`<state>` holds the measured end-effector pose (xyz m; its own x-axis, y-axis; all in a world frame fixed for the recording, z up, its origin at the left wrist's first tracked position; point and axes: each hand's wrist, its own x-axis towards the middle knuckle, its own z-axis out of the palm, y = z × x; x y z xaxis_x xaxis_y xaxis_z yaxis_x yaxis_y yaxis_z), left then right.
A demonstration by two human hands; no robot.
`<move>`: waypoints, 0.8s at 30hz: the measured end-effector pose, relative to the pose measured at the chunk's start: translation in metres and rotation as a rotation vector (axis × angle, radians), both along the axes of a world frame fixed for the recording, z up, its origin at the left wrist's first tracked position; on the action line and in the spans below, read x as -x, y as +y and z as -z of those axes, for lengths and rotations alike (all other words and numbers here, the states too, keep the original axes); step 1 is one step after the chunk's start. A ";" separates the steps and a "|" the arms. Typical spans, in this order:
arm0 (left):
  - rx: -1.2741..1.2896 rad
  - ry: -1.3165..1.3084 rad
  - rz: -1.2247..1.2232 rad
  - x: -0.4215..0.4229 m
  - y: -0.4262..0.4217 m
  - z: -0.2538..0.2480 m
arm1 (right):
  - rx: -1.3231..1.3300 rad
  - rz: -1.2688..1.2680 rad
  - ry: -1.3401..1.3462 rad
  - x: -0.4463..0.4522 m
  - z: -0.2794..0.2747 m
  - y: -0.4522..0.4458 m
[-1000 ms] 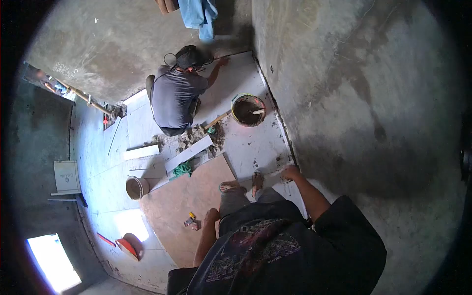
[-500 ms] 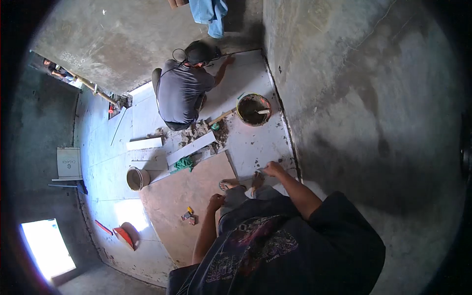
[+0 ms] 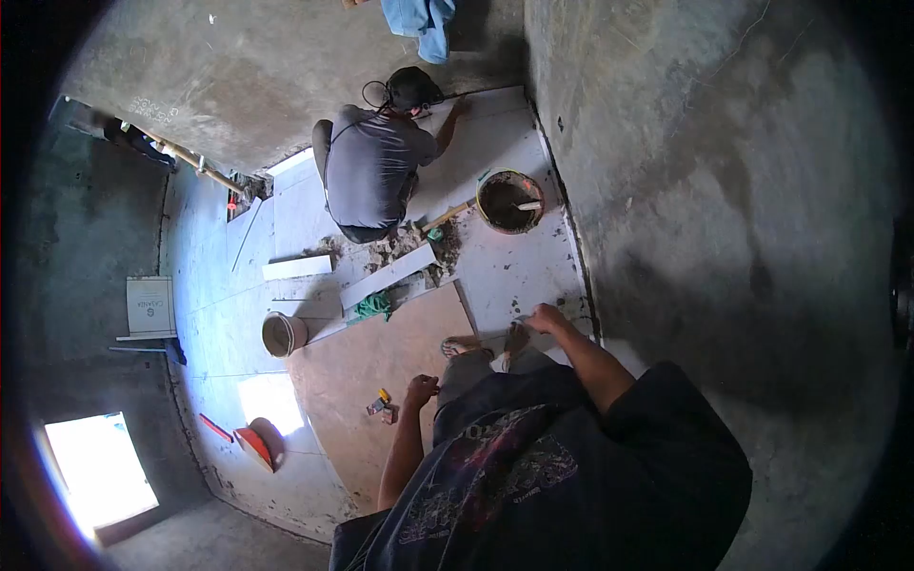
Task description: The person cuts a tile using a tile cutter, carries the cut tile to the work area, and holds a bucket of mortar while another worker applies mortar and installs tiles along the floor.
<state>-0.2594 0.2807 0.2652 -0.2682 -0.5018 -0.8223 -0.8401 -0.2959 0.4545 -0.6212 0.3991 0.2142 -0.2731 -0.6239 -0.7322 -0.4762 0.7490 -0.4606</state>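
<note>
My left hand (image 3: 422,388) hangs beside my leg with its fingers curled in, above a brown board (image 3: 381,352) on the floor; nothing shows in it. My right hand (image 3: 545,318) is held low in front of my other leg, fingers closed. A small pale bit shows at its fingertips, too small to name. Left of my left hand, a yellow-and-grey tool (image 3: 379,401) and a small block (image 3: 389,415) lie on the board. Beyond my feet stands a bucket (image 3: 508,201) of dark mortar with a trowel (image 3: 528,206) in it.
A co-worker (image 3: 371,171) squats on the white tiles near the far corner, one arm reaching to the floor. Cut tile strips (image 3: 388,281), a green cloth (image 3: 373,305) and rubble (image 3: 386,249) lie midway. At left are a second bucket (image 3: 284,335) and an orange basin (image 3: 253,448).
The camera has turned slightly left, so the scene sits farther right. Both my hands keep nearly the same pose. The figure at the far left opening has changed position.
</note>
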 end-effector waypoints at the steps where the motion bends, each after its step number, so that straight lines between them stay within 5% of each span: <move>1: -0.031 0.044 -0.107 0.001 0.002 -0.006 | -0.058 0.038 0.004 0.005 -0.005 0.003; 8: -0.021 0.080 -0.087 -0.001 0.002 -0.005 | -0.036 -0.065 0.103 0.023 0.038 0.031; 15: -0.006 0.075 -0.069 -0.017 0.007 0.022 | -0.058 0.075 0.044 0.001 0.018 0.026; 24: -0.044 0.074 -0.075 -0.023 0.015 0.025 | 0.123 -0.128 0.090 -0.035 0.030 -0.012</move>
